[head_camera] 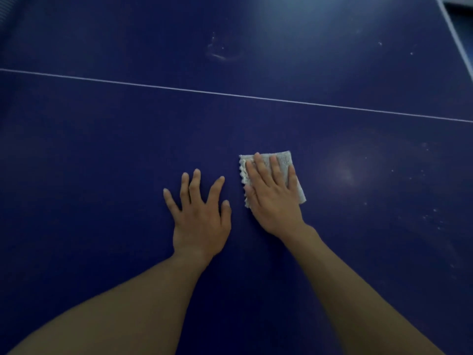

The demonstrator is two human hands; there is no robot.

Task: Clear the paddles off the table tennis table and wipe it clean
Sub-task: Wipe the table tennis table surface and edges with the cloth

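Right hand (273, 198) lies flat, fingers straight and close together, pressing a folded white cloth (284, 160) onto the dark blue table tennis table (102, 155). Left hand (198, 219) rests just beside it on the bare surface, palm down, fingers spread, holding nothing. That table fills the whole view. A thin white line (179, 89) crosses it beyond the hands, and a white edge stripe (455, 39) shows at the upper right. Past the line sits a pale curved smudge (216, 52), perhaps a dried ring; the dim picture leaves that unsure. Small pale specks (432, 213) dot the surface right of the cloth.
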